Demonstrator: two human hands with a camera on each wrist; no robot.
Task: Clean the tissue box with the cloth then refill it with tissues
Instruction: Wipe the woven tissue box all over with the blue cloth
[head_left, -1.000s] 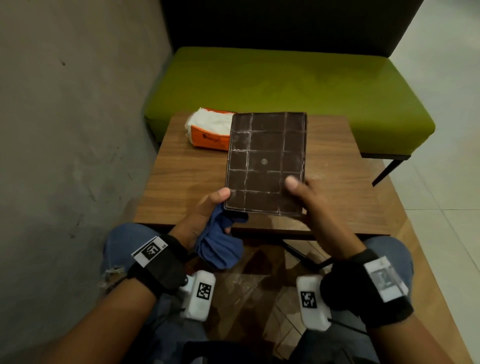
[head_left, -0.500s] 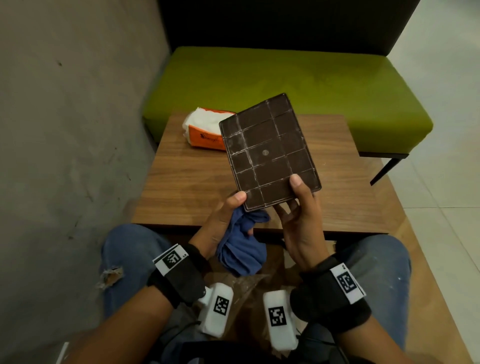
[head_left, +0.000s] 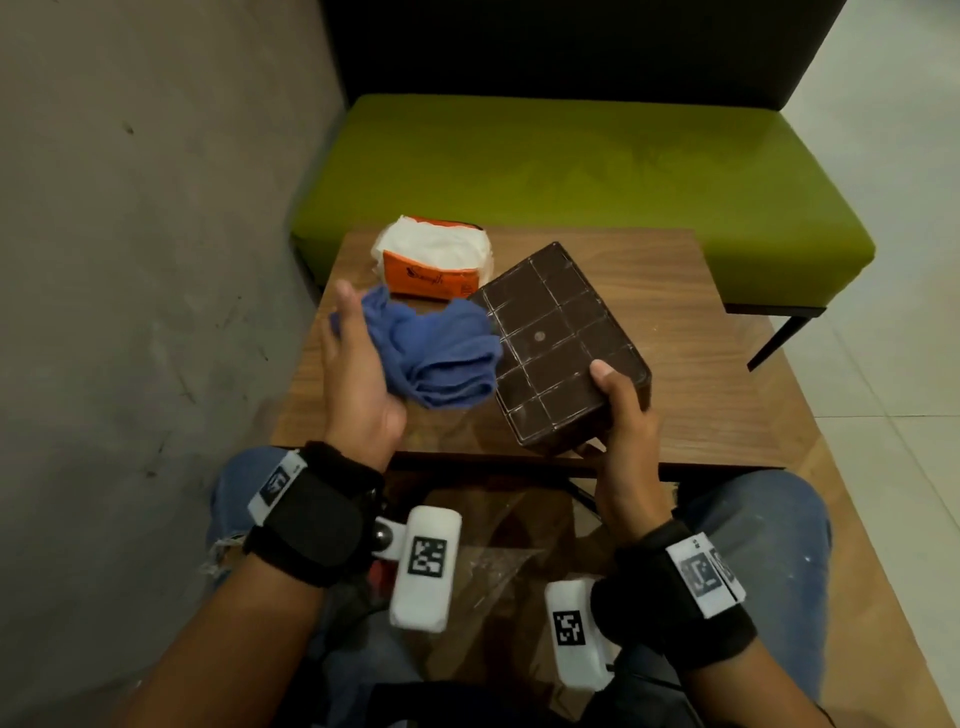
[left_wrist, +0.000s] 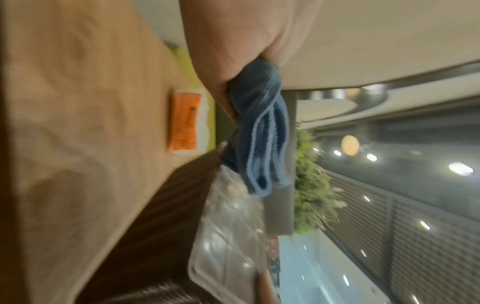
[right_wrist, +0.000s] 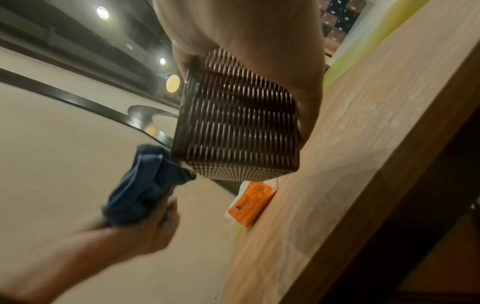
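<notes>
My right hand (head_left: 621, 415) grips the near corner of the dark brown tissue box (head_left: 561, 343), tilted above the desk (head_left: 691, 395). Just left of it, my left hand (head_left: 358, 384) clutches the bunched blue cloth (head_left: 441, 353). Beyond them, an orange tissue pack (head_left: 434, 262) lies on the desk.

A tissue pack (head_left: 431, 260) is sitting at the tabletop's (head_left: 675, 332) far left, leaving the right side lying open; a wall (head_left: 156, 260) is crowding the left.
</notes>
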